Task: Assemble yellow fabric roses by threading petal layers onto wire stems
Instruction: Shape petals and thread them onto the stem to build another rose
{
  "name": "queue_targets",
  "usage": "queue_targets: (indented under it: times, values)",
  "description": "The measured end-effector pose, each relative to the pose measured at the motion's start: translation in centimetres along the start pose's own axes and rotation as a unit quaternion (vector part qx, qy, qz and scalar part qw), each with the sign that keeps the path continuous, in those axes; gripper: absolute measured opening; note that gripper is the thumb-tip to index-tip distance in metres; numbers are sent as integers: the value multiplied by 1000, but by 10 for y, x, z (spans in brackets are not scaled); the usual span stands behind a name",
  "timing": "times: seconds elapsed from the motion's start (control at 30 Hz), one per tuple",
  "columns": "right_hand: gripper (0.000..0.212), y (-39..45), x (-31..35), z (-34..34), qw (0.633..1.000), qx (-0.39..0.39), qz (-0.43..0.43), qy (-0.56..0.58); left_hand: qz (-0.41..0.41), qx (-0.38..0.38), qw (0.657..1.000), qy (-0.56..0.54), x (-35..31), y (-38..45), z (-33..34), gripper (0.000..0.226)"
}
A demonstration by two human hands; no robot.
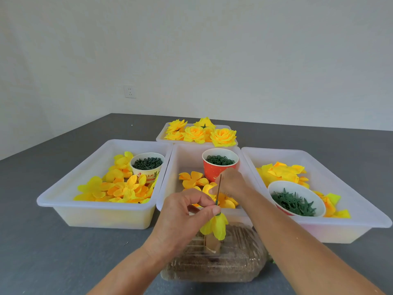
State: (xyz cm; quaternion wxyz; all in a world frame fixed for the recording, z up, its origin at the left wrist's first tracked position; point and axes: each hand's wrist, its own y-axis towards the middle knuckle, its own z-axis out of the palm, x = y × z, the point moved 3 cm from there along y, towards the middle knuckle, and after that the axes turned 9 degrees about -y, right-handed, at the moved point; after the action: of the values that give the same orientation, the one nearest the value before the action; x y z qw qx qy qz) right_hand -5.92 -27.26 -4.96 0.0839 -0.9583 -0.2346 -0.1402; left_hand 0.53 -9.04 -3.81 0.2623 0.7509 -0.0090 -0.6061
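A: Where does the flower sit against the fingers?

B: The left hand (180, 213) pinches the green base of the wire stem (219, 191) between thumb and forefinger, and the yellow petal layer (214, 225) hangs just below those fingertips, drooping toward a clear plastic container (223, 265). The stem rises from the pinch, and the right hand (230, 184) grips it higher up, fingers curled round it.

A: And the room round them?

B: Both hands hover at the near rim of the middle tray (168, 177), with a red paper cup (219, 167) of green rings just beyond the right fingers and loose petals (192, 179) under them. To the left of the fingers the left tray (70, 182) stands close to the middle one; to the right, the right tray (350, 188) stands just as close. Bare grey table (63, 252) lies open below and left of the left hand. Beyond all the fingers, a far tray (161, 137) holds finished roses (223, 136).

A: Any writing?

B: The white cup (146, 166) in the left tray carries red printed characters, partly hidden by petals; they cannot be read in full. A white bowl (296, 199) of green pieces in the right tray shows no legible print.
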Motion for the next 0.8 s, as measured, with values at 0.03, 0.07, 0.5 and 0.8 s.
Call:
queue_targets:
  times: [0.03,0.07,0.5,0.8]
  values:
    - [33,2,-2,1,1000,-1,7,9,-1,-1,1000,1,0,0,0,24]
    - [35,3,-3,0,1000,-5,14,21,-3,-1,1000,0,0,0,0,24]
    - [30,5,-13,3,984,-108,-1,139,-17,2,1000,-25,4,0,-1,15]
    - [13,-3,-21,-3,923,-159,8,351,-47,23,993,-102,-1,-1,0,11]
